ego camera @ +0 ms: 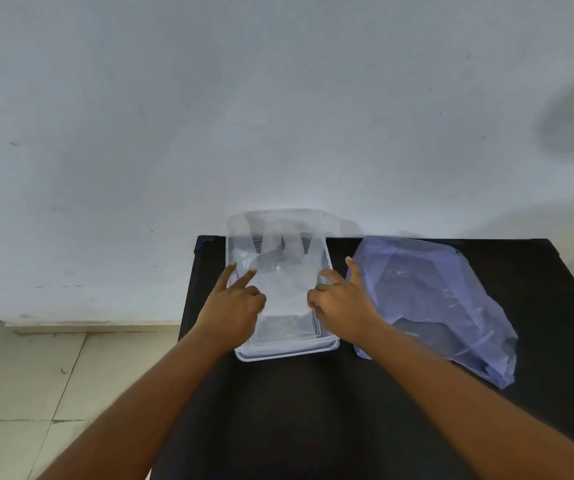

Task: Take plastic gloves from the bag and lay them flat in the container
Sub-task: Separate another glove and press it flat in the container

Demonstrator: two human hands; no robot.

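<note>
1. Head view shows a clear plastic glove (pixel 280 271) stretched between both hands over a clear rectangular container (pixel 289 349), which sits on a black table (pixel 313 410).
2. Relation that matters: the glove's long axis runs away from the person, its cuff end nearest the wrists and its finger sleeves pointing toward the wall (pixel 278 116) beyond the fingertips. That axis lines up with the container's long side, so the glove looks ready to settle straight down.
3. Left hand (pixel 235 306): index and middle fingers extended forward at the glove's left edge, remaining fingers curled. It seems to pinch or press that edge, though the film is too sheer and blurred to confirm a grip.
4. Right hand (pixel 342 304): thumb and index finger spread apart, other fingers curled at the glove's right edge; whether it actually holds the film, I cannot tell.
5. The glove lies between the two sets of fingers, both hands about equally near it, with its far end motion-blurred and apparently lifted above the container's far rim.
6. A bluish plastic bag (pixel 445 306) lies crumpled just outboard of the right hand's fingers, nearer that hand for any further pick.
</note>
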